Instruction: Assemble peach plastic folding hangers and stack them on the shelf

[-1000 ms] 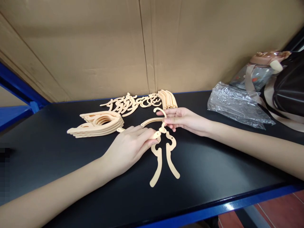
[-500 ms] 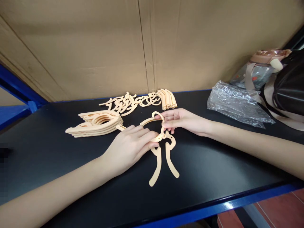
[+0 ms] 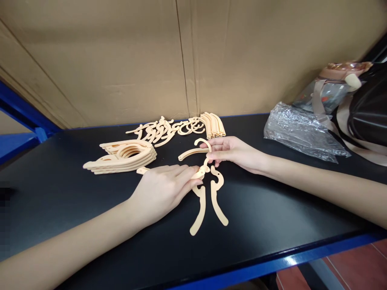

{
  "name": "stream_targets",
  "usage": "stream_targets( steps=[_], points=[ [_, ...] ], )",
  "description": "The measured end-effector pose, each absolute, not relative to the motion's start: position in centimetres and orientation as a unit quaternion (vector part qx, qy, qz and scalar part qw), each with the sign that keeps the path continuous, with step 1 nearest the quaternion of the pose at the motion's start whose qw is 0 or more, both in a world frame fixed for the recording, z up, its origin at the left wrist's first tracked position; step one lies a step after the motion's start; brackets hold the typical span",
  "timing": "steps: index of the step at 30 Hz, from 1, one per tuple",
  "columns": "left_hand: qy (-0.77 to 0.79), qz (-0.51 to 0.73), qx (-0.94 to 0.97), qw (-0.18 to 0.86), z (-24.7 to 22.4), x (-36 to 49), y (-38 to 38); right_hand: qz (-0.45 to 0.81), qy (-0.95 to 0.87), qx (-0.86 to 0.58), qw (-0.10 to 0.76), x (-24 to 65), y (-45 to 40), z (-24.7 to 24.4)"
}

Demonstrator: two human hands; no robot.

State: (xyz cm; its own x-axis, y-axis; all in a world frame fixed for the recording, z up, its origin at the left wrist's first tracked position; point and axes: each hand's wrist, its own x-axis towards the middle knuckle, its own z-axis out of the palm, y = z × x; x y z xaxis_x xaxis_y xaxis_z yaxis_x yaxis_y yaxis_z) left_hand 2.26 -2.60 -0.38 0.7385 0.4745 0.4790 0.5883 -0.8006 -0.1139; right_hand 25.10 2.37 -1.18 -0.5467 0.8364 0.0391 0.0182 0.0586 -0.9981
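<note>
Between its thumb and fingers my left hand (image 3: 167,189) grips a beige arm piece (image 3: 142,171), whose far end sticks out past the knuckles. My right hand (image 3: 228,152) pinches a beige hook (image 3: 203,141), its curved top upward. The hook's lower end meets the arm piece at my left fingertips; whether they are joined I cannot tell. Behind the hands a curved beige arm (image 3: 190,153) lies partly hidden by my right fingers. Two flat curved pieces, a left one (image 3: 198,213) and a right one (image 3: 218,201), lie on the table just nearer to me.
Stacked beige hanger parts (image 3: 130,161) lie left. Loose hooks and curved pieces (image 3: 161,131) and a bundle of arms (image 3: 213,125) are at the back. A clear plastic bag (image 3: 299,131), a bottle (image 3: 329,90) and a dark bag (image 3: 370,104) stand right, before a cardboard wall (image 3: 121,60).
The held arm piece has turned, its far end now further left and lower. The hook has straightened a little, and my left hand has flattened slightly. The pieces on the table look unmoved.
</note>
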Motion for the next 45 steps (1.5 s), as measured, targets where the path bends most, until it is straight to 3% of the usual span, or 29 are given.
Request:
stream_targets(
  steps=[20,45],
  points=[
    [-0.359,-0.161,-0.911,0.125,-0.4,2.5,-3.2,0.552,-0.664,-0.324,0.386,24.6,1.9,-1.8],
    [-0.388,-0.113,-0.908,0.114,-0.3,2.5,-3.3,0.538,-0.689,-0.322,0.364,24.6,2.0,-2.2]
  ],
)
